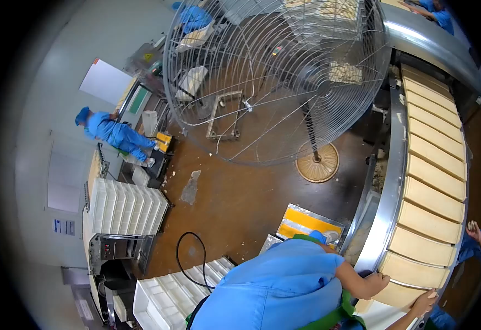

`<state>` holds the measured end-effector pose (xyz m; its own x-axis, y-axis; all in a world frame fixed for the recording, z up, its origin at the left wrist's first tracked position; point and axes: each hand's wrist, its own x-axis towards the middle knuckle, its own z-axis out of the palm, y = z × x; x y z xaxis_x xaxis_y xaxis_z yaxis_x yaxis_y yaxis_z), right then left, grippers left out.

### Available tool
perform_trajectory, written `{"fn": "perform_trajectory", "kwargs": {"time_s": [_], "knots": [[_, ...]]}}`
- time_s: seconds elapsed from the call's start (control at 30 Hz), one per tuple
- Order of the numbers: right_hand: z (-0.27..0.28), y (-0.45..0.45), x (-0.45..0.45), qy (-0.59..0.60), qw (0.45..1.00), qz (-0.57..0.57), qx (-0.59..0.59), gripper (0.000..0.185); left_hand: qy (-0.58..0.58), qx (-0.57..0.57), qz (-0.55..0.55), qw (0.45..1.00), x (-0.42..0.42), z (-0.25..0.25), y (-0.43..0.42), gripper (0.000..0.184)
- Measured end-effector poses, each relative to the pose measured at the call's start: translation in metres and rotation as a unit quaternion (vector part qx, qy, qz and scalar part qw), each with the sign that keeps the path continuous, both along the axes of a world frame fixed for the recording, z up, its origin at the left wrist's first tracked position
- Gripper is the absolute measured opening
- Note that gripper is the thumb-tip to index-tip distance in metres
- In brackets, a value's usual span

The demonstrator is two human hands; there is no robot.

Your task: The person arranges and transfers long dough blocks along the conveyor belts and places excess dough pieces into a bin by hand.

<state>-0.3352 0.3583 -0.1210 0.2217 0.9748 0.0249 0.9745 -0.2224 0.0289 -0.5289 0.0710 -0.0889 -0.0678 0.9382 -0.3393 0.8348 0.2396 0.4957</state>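
Pale yellow rectangular slabs [427, 206] lie side by side in a long row on the curved conveyor. I cannot tell what they are made of. My left hand [376, 284] is closed at the inner end of the nearest slab [399, 293], fingers curled over its edge. At the slab's outer end, my right hand [425, 303] is closed on it, the thumb and fingers bent round the corner. Below the slab shows a white surface [381, 314], partly hidden by my right arm. My blue sleeve and green apron fill the bottom of the view.
A metal rail [386, 220] edges the conveyor. Across it is another person's hand [474, 231]. A large caged fan [279, 82] stands on a round base [317, 162]. A yellow-striped platform [309, 220] is by my foot. White stacked trays [127, 206] and a worker in blue [116, 132] are leftward.
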Motion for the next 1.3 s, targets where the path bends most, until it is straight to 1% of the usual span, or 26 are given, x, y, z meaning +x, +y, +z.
{"fn": "perform_trajectory", "kwargs": {"time_s": [0.07, 0.1, 0.17, 0.2, 0.23, 0.3, 0.33, 0.43, 0.47, 0.53, 0.57, 0.6, 0.63, 0.67, 0.77, 0.8, 0.83, 0.9, 0.93, 0.97, 1.03, 1.07, 1.1, 1.13, 1.2, 1.3], "knots": [[-0.045, 0.025, 0.039, 0.023, 0.994, 0.047, 0.091, 0.084, 0.001, 0.009, -0.001, 1.000, 0.005, -0.006, 0.001, 0.089], [-0.040, 0.019, 0.034, 0.024, 0.994, 0.050, 0.089, 0.084, 0.002, 0.008, 0.002, 1.000, 0.008, -0.010, 0.002, 0.089], [-0.029, 0.011, 0.035, 0.030, 0.999, 0.010, 0.029, 0.088, 0.012, -0.001, -0.001, 1.000, 0.017, -0.020, 0.004, 0.086], [-0.034, 0.022, 0.050, -0.041, 0.993, 0.108, -0.014, 0.091, 0.016, -0.004, -0.002, 1.000, 0.026, -0.029, 0.006, 0.085], [-0.042, 0.026, 0.062, -0.041, 0.993, 0.110, -0.015, 0.091, 0.063, 0.009, -0.010, 0.998, 0.035, -0.040, 0.009, 0.080], [0.000, -0.011, 0.043, 0.012, 0.997, -0.069, -0.017, 0.081, 0.109, 0.024, -0.020, 0.994, 0.044, -0.052, 0.009, 0.075], [0.000, -0.011, 0.052, 0.007, 0.997, -0.074, -0.013, 0.081, 0.154, 0.075, 0.110, 0.979, 0.052, -0.055, 0.011, 0.063], [-0.016, -0.022, 0.131, -0.037, 0.994, -0.064, -0.075, 0.074, -0.080, 0.034, 0.075, 0.993, 0.024, -0.014, -0.001, 0.064], [-0.022, -0.031, 0.147, -0.017, 0.994, -0.081, -0.065, 0.077, -0.137, 0.019, 0.050, 0.989, 0.018, -0.003, -0.007, 0.065], [-0.004, -0.068, 0.147, 0.020, 0.992, -0.113, -0.042, 0.082, -0.166, 0.007, -0.048, 0.985, 0.006, 0.008, -0.009, 0.069], [0.049, -0.084, 0.116, 0.021, 0.969, -0.154, -0.190, 0.095, -0.168, -0.033, -0.058, 0.984, 0.003, 0.029, -0.011, 0.081], [0.033, -0.094, 0.133, 0.046, 0.981, -0.142, -0.125, 0.097, -0.125, -0.064, -0.072, 0.988, 0.000, 0.048, -0.011, 0.086], [0.040, -0.102, 0.126, -0.021, 0.983, -0.147, -0.111, 0.098, -0.077, -0.092, -0.084, 0.989, 0.002, 0.059, -0.011, 0.091], [0.045, -0.110, 0.123, -0.087, 0.980, -0.149, -0.101, 0.099, -0.050, -0.080, -0.079, 0.992, 0.010, 0.059, -0.012, 0.087], [0.045, -0.132, 0.140, -0.057, 0.974, -0.189, -0.111, 0.093, -0.003, -0.003, -0.034, 0.999, 0.044, 0.019, -0.016, 0.071], [0.035, -0.147, 0.148, 0.124, 0.952, -0.278, 0.000, 0.086, -0.004, 0.026, -0.036, 0.999, 0.046, 0.023, -0.015, 0.068], [0.068, -0.166, 0.122, 0.188, 0.927, -0.320, 0.047, 0.077, -0.003, 0.056, -0.034, 0.998, 0.042, 0.029, -0.016, 0.065], [0.082, -0.191, 0.127, 0.323, 0.857, -0.382, 0.124, 0.079, 0.055, 0.148, -0.051, 0.986, 0.053, 0.028, -0.013, 0.065], [0.087, -0.205, 0.138, 0.402, 0.810, -0.399, 0.151, 0.083, 0.047, 0.197, -0.056, 0.978, 0.059, 0.030, -0.008, 0.065], [0.094, -0.221, 0.149, 0.456, 0.785, -0.384, 0.166, 0.076, 0.037, 0.243, -0.059, 0.967, 0.065, 0.036, -0.005, 0.065], [0.106, -0.253, 0.176, 0.517, 0.748, -0.343, 0.237, 0.063, -0.038, 0.306, -0.091, 0.947, 0.081, 0.049, 0.004, 0.065], [0.112, -0.269, 0.198, 0.524, 0.740, -0.332, 0.261, 0.060, -0.084, 0.322, -0.107, 0.937, 0.092, 0.060, 0.005, 0.060], [0.117, -0.287, 0.220, 0.531, 0.732, -0.318, 0.286, 0.057, -0.109, 0.320, -0.133, 0.932, 0.105, 0.076, 0.005, 0.062], [0.153, -0.301, 0.202, 0.515, 0.706, -0.366, 0.320, 0.059, -0.129, 0.332, -0.153, 0.922, 0.120, 0.084, 0.002, 0.065], [0.175, -0.338, 0.235, 0.503, 0.693, -0.381, 0.348, 0.063, -0.159, 0.348, -0.191, 0.904, 0.151, 0.104, -0.007, 0.068], [0.210, -0.391, 0.259, 0.469, 0.673, -0.410, 0.399, 0.069, -0.230, 0.322, -0.252, 0.883, 0.190, 0.129, -0.035, 0.072]]}}
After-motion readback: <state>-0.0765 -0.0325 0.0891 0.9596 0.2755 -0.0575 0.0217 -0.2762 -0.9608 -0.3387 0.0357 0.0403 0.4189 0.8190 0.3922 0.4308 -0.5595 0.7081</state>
